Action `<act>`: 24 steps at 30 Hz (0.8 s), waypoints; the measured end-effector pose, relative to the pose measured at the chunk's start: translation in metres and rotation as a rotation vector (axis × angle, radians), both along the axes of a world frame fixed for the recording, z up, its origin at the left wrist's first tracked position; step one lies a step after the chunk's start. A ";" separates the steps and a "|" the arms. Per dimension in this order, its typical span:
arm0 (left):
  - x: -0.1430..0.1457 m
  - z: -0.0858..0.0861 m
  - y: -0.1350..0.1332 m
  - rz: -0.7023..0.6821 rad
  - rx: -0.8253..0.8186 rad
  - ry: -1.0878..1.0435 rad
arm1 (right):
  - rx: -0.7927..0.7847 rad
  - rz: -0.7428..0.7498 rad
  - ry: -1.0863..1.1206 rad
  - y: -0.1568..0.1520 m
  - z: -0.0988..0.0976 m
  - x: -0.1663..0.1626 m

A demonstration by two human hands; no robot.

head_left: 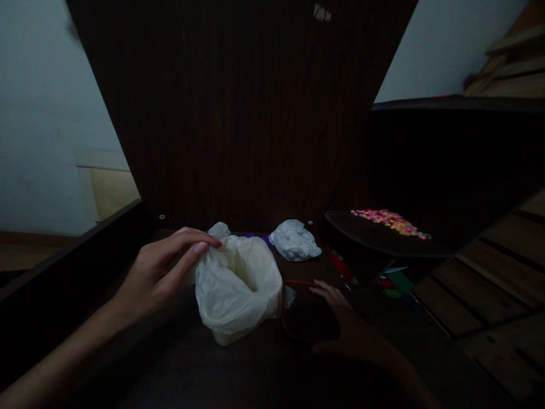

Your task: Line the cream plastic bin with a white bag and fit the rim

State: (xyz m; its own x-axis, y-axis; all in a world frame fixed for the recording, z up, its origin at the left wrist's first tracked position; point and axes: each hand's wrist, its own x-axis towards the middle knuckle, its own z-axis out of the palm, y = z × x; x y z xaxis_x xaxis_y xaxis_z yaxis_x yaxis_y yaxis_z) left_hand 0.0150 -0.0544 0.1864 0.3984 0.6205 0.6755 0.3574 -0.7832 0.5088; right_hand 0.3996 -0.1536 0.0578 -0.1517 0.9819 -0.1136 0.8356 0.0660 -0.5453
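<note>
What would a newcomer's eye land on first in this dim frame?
The open, crumpled white plastic bag at centre stands out, its rim pinched by the left hand. A smaller balled-up white plastic bag lies behind it. To the right, bright pink-and-yellow small pieces are scattered on a dark round tray.

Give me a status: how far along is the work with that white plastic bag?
Early, by the look of it. Done: the white plastic bag stands open on the dark surface. In hand: left hand pinches the bag's rim with its fingers; right hand rests on a dark round object beside it. Left: the colourful small pieces sit on a dark tray, a crumpled bag behind.
</note>
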 end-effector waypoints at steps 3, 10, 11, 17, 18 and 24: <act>0.003 0.009 0.003 0.037 0.021 -0.004 | 0.003 -0.016 -0.014 0.001 -0.001 0.002; 0.009 0.023 0.013 0.135 0.020 -0.199 | -0.044 -0.025 -0.040 0.000 0.000 0.008; 0.011 0.024 0.016 0.137 0.000 -0.256 | -0.060 -0.019 -0.046 0.000 0.002 0.009; 0.017 0.030 0.033 0.067 -0.094 -0.505 | -0.072 0.020 -0.049 0.007 0.022 -0.001; 0.019 0.031 0.035 0.056 -0.090 -0.525 | -0.053 0.031 -0.035 0.009 0.026 -0.005; 0.026 0.040 0.047 0.028 -0.035 -0.638 | -0.085 0.123 -0.019 0.023 0.043 -0.033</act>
State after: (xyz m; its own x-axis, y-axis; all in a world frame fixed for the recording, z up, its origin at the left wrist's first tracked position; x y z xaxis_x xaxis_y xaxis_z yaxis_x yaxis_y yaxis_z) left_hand 0.0412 -0.0072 0.2269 -0.0921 0.6511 0.7534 -0.0044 -0.7569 0.6535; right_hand 0.3665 -0.1304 0.1011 -0.2672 0.9428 -0.1991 0.8341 0.1229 -0.5378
